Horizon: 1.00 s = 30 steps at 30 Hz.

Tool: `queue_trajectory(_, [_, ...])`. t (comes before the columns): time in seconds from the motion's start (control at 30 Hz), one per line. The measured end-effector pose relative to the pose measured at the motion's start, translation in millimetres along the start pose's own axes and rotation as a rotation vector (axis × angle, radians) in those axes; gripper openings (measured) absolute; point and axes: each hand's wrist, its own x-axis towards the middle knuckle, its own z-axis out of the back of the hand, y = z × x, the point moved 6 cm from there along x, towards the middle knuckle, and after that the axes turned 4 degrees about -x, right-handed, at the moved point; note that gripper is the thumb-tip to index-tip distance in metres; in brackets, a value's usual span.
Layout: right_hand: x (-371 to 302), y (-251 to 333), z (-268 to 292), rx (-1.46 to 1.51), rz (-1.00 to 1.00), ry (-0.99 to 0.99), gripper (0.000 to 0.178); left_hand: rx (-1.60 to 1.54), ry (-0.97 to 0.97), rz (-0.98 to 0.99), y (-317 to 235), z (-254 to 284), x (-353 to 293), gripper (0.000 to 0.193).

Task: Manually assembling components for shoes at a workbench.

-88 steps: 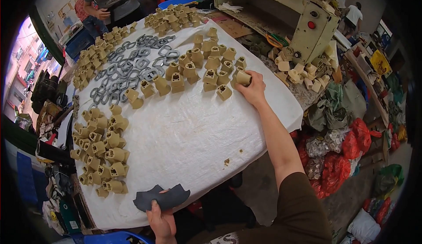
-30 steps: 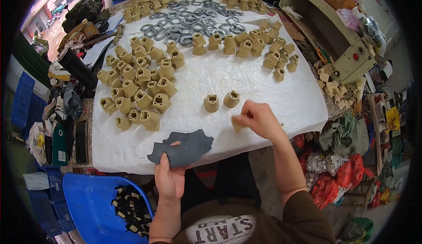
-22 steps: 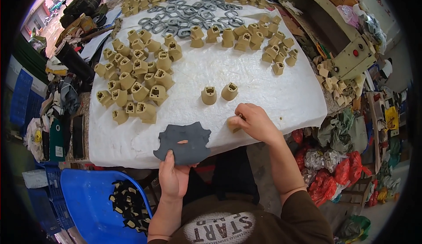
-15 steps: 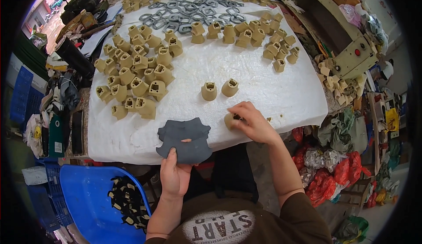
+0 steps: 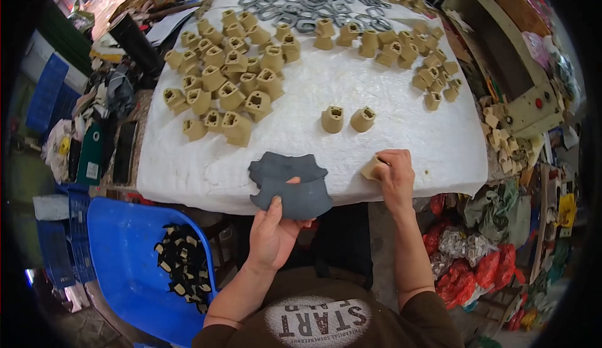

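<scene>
My left hand [image 5: 274,232] grips a dark grey cut sheet piece [image 5: 291,191] with curved, notched edges, thumb on top. A finger shows through a slit in the piece. By the table's front edge, my right hand [image 5: 396,175] holds a tan hollow block [image 5: 373,168], partly covered by the fingers; it looks tilted. Two more tan blocks, a left one [image 5: 332,120] and a right one [image 5: 363,120], stand just beyond, their openings facing up.
A large cluster of tan blocks [image 5: 230,96] covers the table's left; others stand at right and far back. Grey rings [image 5: 305,25] lie behind. A blue tub [image 5: 119,247] with black-and-tan pieces stands at lower left. Red bags [image 5: 461,283] lie at lower right.
My right hand has moved right with the tan block, which now leans. The whole view has shifted, so the table appears further right and higher. My left hand still grips the grey piece.
</scene>
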Motion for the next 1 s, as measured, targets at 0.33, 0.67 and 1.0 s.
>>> queue_trajectory(0.33, [-5.5,8.9,-0.7,-0.076,0.126,-0.047,0.027,0.064,-0.017,-0.076,1.0,7.0,-1.1,0.041])
queue_trajectory(0.67, [-17.0,15.4,-2.2,0.43,-0.253,0.158,0.054,0.065,0.011,-0.117,-1.4,3.0,-2.8,0.04])
queue_trajectory(1.0, [-22.3,131.1,-0.5,0.716,0.287,0.122,0.056,0.15,0.096,-0.084,-0.3,-29.7,-13.0,0.04])
